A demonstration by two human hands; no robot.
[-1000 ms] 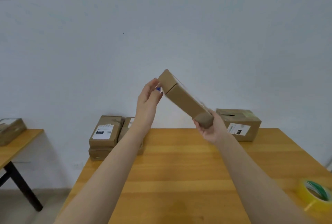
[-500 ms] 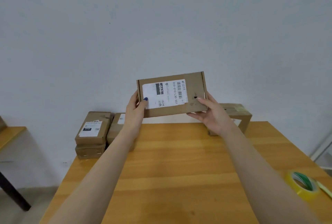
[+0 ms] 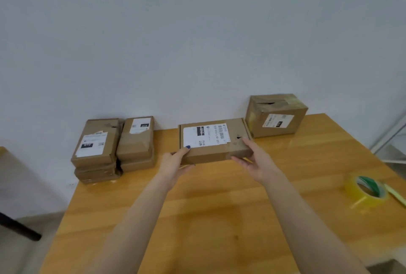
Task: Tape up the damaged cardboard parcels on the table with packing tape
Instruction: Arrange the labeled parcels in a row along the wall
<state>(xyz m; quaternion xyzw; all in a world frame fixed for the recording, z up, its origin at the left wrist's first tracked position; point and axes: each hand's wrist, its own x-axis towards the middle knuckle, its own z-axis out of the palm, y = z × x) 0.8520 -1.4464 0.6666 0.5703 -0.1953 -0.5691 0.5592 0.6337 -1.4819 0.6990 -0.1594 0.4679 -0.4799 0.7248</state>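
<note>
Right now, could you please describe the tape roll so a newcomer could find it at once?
Start at the wooden table. Follow its right edge. The tape roll lies there, a yellow ring, unlike the brown boxes.

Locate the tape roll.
In the head view, the tape roll lies near the table's right edge, right of the right hand holding the parcel.

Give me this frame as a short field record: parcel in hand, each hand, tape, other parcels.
held: flat parcel, label up, over far middle of table; touching it or not, cannot tell
left hand: grips its near left corner
right hand: holds its near right end
tape: tape roll lying at table's right, untouched
others: left stack, neighbouring stack, taller box, along far edge
</note>
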